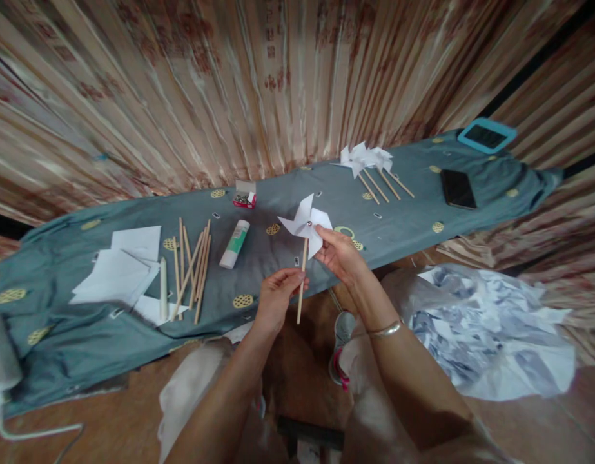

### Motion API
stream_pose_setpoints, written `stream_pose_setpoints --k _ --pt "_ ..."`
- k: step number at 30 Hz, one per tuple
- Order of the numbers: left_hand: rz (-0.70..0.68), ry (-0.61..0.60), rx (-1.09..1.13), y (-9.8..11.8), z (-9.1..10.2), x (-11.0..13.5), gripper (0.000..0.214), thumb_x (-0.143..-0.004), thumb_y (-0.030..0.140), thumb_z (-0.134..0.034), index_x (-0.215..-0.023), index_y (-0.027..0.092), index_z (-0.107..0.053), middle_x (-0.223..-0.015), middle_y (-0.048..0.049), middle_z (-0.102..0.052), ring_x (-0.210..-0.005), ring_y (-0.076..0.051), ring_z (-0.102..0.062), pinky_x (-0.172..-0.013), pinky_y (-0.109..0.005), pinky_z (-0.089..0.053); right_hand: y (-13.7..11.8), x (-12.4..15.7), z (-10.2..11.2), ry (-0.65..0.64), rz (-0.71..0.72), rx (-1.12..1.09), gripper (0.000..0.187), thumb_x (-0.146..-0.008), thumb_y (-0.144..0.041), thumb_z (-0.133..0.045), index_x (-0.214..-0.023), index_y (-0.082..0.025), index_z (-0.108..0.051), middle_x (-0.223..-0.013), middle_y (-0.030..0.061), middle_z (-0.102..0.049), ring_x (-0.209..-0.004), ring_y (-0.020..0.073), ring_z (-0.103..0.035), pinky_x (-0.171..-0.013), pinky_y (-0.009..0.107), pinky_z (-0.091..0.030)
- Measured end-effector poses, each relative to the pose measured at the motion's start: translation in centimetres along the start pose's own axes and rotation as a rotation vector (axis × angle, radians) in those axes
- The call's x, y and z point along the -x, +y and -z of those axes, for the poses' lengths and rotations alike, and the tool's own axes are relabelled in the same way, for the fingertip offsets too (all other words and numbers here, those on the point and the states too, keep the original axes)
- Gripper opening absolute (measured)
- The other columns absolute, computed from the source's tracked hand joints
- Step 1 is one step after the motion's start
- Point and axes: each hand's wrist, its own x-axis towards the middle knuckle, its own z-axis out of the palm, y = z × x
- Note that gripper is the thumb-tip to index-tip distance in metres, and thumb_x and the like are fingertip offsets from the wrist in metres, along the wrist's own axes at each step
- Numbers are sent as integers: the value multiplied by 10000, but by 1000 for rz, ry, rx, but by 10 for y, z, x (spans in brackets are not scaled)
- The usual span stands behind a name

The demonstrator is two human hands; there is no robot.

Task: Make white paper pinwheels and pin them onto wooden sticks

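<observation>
Over the front edge of the cloth-covered table, a white paper pinwheel (301,216) with a metal pin at its centre is held between my two hands. My left hand (278,293) pinches its wooden stick below the paper blades. With thumb and fingers, my right hand (340,252) grips the right-hand blade near the pin. Just left of the pinwheel lies a white and green glue stick (234,243). Behind that stands an opened small red box (244,198) of metal pins. Several loose wooden sticks (204,267) lie further left.
White paper sheets (114,276) and a whitish candle-like stick (164,287) lie at the left. Several pinwheels (365,159) rest at the back right, near a black phone (458,189) and a blue-framed device (487,135). A bag of paper scraps (481,328) sits at the lower right.
</observation>
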Motion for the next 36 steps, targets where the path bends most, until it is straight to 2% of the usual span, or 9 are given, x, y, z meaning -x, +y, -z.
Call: stream_pose_setpoints --k 7,17,20,24,26,28,31,36 --pt "-24 23 19 2 1 -4 320 -477 356 -875 -660 149 -712 -605 -6 -694 -544 -88 -612 -609 -203 -488 -2 4 -2 20 -55 -12 255 -592 -271 -869 -733 -183 -675 -656 9 -716 -570 109 -644 -581 202 -538" --pt "-31 23 21 3 1 -6 341 -469 362 -883 -674 152 -708 -607 -2 -689 -558 -98 -620 -622 -217 -500 -1 7 -4 24 -79 139 217 -637 -305 -843 -660 -168 -677 -624 19 -714 -543 92 -643 -522 173 -487" --pt "-36 27 29 3 3 -7 347 -469 361 -882 -680 148 -707 -615 -5 -692 -561 -99 -625 -625 -218 -504 -4 8 0 21 -21 240 301 -596 -411 -848 -650 -160 -692 -593 18 -698 -482 68 -584 -464 167 -428" --pt "-24 26 31 5 6 -7 356 -473 357 -882 -699 141 -712 -633 -17 -701 -562 -102 -629 -623 -221 -509 -14 3 15 124 249 280 379 -547 -509 -835 -603 -171 -673 -528 -9 -651 -405 36 -439 -398 175 -301" --pt "-9 18 24 6 6 -6 353 -468 352 -886 -691 140 -714 -631 -20 -701 -563 -101 -627 -617 -218 -509 -18 -3 22 215 385 282 368 -540 -508 -827 -605 -183 -668 -557 -11 -661 -430 44 -440 -430 187 -330" --pt "5 7 17 6 5 -5 353 -454 351 -892 -674 139 -716 -623 -20 -699 -563 -99 -625 -610 -212 -508 -21 -9 26 286 457 307 352 -522 -489 -829 -640 -192 -681 -625 -5 -689 -503 68 -509 -502 203 -400" --pt "14 -6 8 5 4 -4 346 -441 347 -896 -654 139 -719 -610 -22 -696 -561 -98 -620 -599 -207 -504 -20 -16 27 278 409 364 370 -494 -492 -827 -680 -195 -709 -655 -2 -692 -574 95 -566 -561 223 -445" --pt "4 4 10 4 3 -5 327 -446 339 -890 -646 144 -720 -607 -21 -696 -560 -97 -620 -597 -205 -502 -15 -16 20 224 331 400 352 -470 -482 -826 -618 -192 -693 -489 -46 -579 -457 67 -455 -468 211 -374"
